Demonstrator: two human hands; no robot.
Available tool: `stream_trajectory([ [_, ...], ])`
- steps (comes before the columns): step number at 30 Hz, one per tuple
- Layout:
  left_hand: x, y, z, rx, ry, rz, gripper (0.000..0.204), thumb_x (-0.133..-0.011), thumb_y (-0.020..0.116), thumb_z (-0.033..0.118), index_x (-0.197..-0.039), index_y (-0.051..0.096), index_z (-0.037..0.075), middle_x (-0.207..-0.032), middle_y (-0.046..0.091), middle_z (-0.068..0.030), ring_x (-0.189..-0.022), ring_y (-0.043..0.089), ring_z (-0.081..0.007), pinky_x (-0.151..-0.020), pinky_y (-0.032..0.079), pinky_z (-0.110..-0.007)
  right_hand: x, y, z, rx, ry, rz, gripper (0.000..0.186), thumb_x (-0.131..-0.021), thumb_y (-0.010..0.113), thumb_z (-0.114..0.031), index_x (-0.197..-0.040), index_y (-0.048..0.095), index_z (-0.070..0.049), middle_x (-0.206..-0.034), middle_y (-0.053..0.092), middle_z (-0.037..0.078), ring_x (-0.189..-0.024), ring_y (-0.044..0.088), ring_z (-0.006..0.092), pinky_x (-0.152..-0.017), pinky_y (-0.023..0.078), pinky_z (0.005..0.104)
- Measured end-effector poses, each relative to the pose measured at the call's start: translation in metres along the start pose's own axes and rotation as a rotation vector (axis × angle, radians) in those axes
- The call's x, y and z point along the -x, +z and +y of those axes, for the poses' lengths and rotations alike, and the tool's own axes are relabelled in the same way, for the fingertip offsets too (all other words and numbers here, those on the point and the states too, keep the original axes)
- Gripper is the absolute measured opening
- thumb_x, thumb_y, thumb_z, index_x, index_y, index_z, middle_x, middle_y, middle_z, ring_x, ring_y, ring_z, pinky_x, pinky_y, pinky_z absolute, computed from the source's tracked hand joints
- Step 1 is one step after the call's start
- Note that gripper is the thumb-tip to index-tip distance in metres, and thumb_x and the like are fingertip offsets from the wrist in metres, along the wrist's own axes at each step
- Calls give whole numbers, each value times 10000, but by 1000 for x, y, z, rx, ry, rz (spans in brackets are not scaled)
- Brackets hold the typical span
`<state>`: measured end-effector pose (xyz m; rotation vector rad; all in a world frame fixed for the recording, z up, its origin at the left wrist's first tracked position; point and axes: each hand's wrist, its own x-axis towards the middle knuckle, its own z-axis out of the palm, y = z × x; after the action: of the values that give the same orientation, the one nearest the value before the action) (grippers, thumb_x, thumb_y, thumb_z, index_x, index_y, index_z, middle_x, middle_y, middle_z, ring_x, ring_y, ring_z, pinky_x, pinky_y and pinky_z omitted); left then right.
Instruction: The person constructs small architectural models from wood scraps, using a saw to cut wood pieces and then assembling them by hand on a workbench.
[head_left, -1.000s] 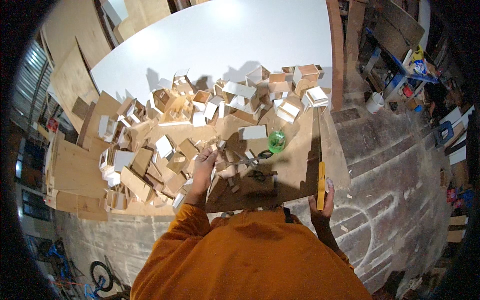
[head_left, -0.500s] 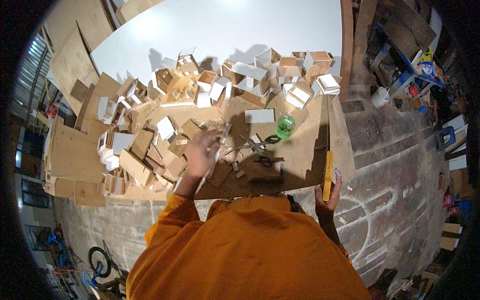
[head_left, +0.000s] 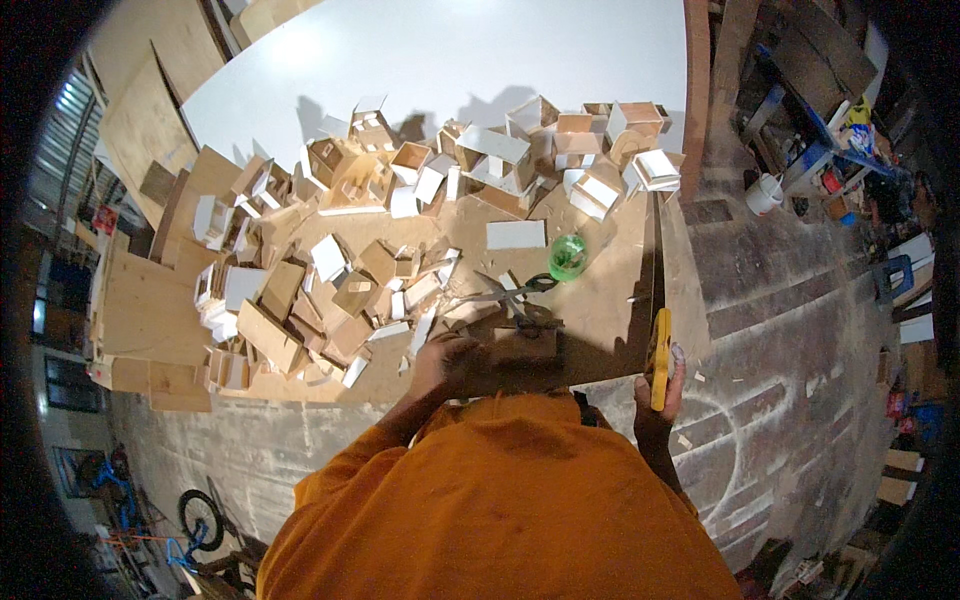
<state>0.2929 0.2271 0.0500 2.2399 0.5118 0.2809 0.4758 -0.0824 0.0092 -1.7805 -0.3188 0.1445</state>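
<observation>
My left hand (head_left: pixel 447 362) is blurred at the near edge of the wooden worktable (head_left: pixel 600 300), closed on a flat brown wood piece (head_left: pixel 520 358) held close to my chest. My right hand (head_left: pixel 655 400) hangs off the table's right side, gripping a yellow tool (head_left: pixel 660 355) that points up along the table edge. Scissors (head_left: pixel 510 292) lie just beyond the wood piece. A heap of small wood and white panel pieces (head_left: pixel 340 290) spreads to the left of my left hand.
A green round container (head_left: pixel 567 256) stands near the scissors, beside a white rectangular panel (head_left: pixel 516 235). Small assembled box shapes (head_left: pixel 590 150) crowd the far side against a white sheet (head_left: pixel 450 60). Plywood boards (head_left: pixel 140 300) overhang at left. A white bucket (head_left: pixel 765 193) sits on the dusty floor at right.
My left hand has pulled back from the heap toward my body, now with a brown wood piece in it. The view has tilted nearer the table. My right hand stays by the edge.
</observation>
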Motion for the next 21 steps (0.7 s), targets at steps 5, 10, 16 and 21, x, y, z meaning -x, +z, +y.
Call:
stream_trajectory([
  [5,-1,16,8,498,-146,83,135,-846,641,60,-971,683,28,-894,691,-81,-824,632,-151,-751,484,-250,-1,-11,0,-70,-28,4,715,-795,684,-204,-1394,328,-42,-1139,554,123,-778,547,163,-746,482,293],
  [10,-8,25,52,851,-297,42,147,-898,611,91,-979,667,-18,-862,670,-35,-791,599,-110,-748,471,-247,-5,-21,-28,89,-67,-75,675,-828,622,-193,-1378,293,21,-959,534,76,-785,510,157,-679,446,257],
  [16,-19,50,62,625,-138,-75,122,-888,614,83,-969,659,3,-868,661,-23,-806,593,-97,-765,473,-248,-1,-40,-8,-70,-51,28,720,-832,661,-221,-1419,278,-57,-777,551,-5,-585,458,57,-522,382,186],
  [21,-29,84,67,652,-143,-251,105,-842,645,89,-932,650,36,-860,657,-39,-804,591,-122,-763,482,-268,28,-49,9,-109,10,76,694,-825,629,-140,-1421,284,-51,-775,548,-4,-617,475,77,-565,408,210],
])
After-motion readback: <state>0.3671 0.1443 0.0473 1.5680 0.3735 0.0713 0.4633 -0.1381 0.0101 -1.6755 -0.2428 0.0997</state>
